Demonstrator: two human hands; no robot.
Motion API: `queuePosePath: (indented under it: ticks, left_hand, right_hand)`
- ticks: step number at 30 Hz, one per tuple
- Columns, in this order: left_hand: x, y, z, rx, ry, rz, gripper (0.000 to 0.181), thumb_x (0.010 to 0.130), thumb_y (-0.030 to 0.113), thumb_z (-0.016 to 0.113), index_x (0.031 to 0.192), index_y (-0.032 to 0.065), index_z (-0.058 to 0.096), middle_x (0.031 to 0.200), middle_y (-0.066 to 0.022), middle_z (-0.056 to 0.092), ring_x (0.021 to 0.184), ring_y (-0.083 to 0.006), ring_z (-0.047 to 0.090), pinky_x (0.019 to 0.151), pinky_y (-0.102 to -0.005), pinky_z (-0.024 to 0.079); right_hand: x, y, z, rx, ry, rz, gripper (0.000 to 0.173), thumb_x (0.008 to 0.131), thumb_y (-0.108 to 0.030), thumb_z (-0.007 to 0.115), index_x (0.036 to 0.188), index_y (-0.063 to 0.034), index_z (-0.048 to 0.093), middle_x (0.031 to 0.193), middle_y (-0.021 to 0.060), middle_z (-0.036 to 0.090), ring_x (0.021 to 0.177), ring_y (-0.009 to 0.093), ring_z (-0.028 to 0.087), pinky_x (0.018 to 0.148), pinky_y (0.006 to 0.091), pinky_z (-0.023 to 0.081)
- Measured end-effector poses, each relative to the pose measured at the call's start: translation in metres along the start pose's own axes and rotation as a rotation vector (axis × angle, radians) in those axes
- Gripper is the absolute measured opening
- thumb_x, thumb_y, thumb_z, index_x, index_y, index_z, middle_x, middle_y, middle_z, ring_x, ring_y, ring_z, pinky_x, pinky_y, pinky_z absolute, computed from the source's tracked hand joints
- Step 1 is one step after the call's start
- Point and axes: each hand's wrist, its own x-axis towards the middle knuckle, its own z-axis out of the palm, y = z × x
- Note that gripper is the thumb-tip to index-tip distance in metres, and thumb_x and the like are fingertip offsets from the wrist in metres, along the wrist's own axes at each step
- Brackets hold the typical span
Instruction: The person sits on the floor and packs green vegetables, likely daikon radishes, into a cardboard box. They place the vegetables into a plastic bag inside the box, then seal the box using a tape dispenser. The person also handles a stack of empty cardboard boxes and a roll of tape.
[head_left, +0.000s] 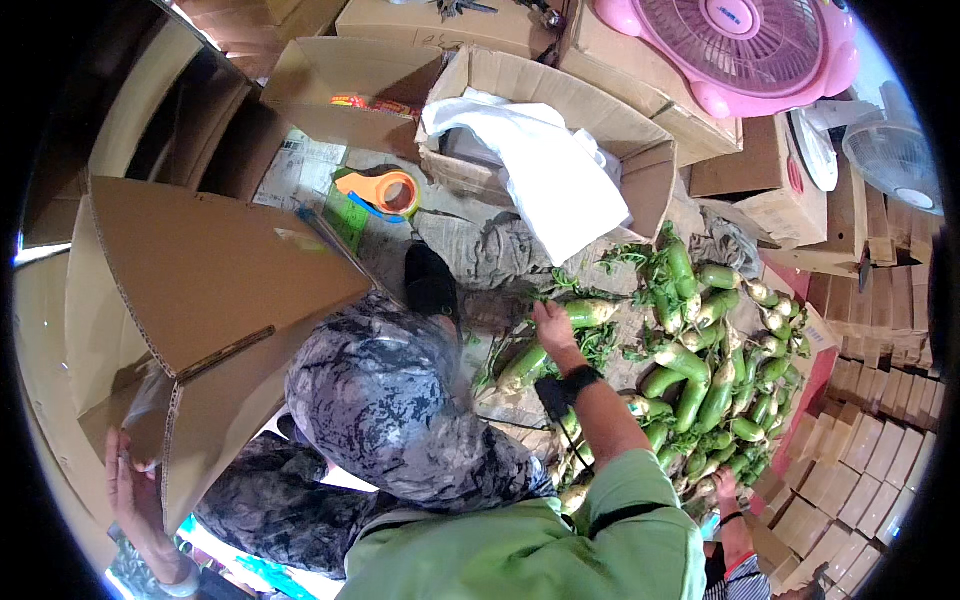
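My right hand (553, 330) is closed around the leafy end of a green radish (591, 312), whose pale root tip points right. Another green radish (523, 367) lies beside that hand, with loose leaves around it. At the lower left, my left hand (133, 480) is by the edge of a large open cardboard box (232, 277), its fingers stretched out. A small pale thing shows near those fingers; whether they hold it is unclear. A heap of green radishes (705, 390), some with leaves, spreads over the floor to the right.
An orange tape dispenser (394, 193) lies on the floor ahead. Behind it, white sheeting (540, 165) hangs over an open carton (645, 180). A pink fan (735, 45) stands on boxes. Another person's hand (726, 484) touches the heap at lower right. Stacked cartons (862, 450) line the right.
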Motion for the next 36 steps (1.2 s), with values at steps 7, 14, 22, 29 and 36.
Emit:
queuePosePath:
  ticks: [7,14,22,29,36]
  left_hand:
    - [-0.002,0.004,0.023,-0.018,0.099,0.003,0.046,0.093,0.019,0.048,0.135,0.0023,0.039,0.126,-0.0064,0.05,0.098,-0.0085,0.048,0.089,-0.0259,0.038]
    - [-0.006,0.004,0.018,-0.028,0.098,-0.026,0.047,0.094,0.024,0.046,0.137,0.0048,0.037,0.127,-0.0061,0.049,0.111,-0.0114,0.047,0.087,-0.0271,0.038]
    - [-0.003,-0.005,0.012,0.061,0.069,0.026,0.048,0.094,0.024,0.046,0.136,0.0043,0.037,0.13,-0.0071,0.047,0.115,-0.0126,0.044,0.096,-0.0287,0.035]
    - [-0.002,0.008,0.051,-0.085,0.244,-0.009,0.045,0.092,0.019,0.052,0.132,0.0019,0.042,0.119,-0.0056,0.054,0.09,-0.0083,0.052,0.09,-0.0293,0.043]
    - [-0.001,-0.001,0.026,-0.029,0.103,0.035,0.048,0.093,0.02,0.048,0.135,-0.0012,0.036,0.122,-0.0079,0.051,0.093,-0.008,0.053,0.085,-0.0241,0.043]
  right_hand:
    - [-0.081,0.053,-0.124,-0.867,-0.361,0.476,0.045,0.08,-0.017,0.055,0.124,-0.0089,0.049,0.108,0.0199,0.061,0.103,0.03,0.059,0.083,0.0408,0.048]
    - [-0.012,0.06,-0.086,0.492,0.168,0.886,0.045,0.077,-0.041,0.065,0.104,-0.0057,0.056,0.083,0.0126,0.059,0.066,0.023,0.056,0.057,0.0376,0.048]
    - [0.047,0.151,-0.027,0.779,0.268,0.718,0.035,0.078,-0.043,0.064,0.087,-0.0108,0.056,0.064,0.0056,0.05,0.046,0.02,0.046,0.043,0.0352,0.046]
    - [-0.019,0.06,-0.077,1.138,0.246,0.725,0.024,0.077,-0.037,0.066,0.091,-0.0187,0.061,0.082,-0.0023,0.059,0.071,0.017,0.055,0.066,0.0385,0.044]
    - [-0.076,0.055,-0.142,0.652,0.005,0.971,0.038,0.075,-0.042,0.06,0.106,-0.0208,0.06,0.093,-0.0019,0.059,0.084,0.018,0.053,0.071,0.0437,0.044]
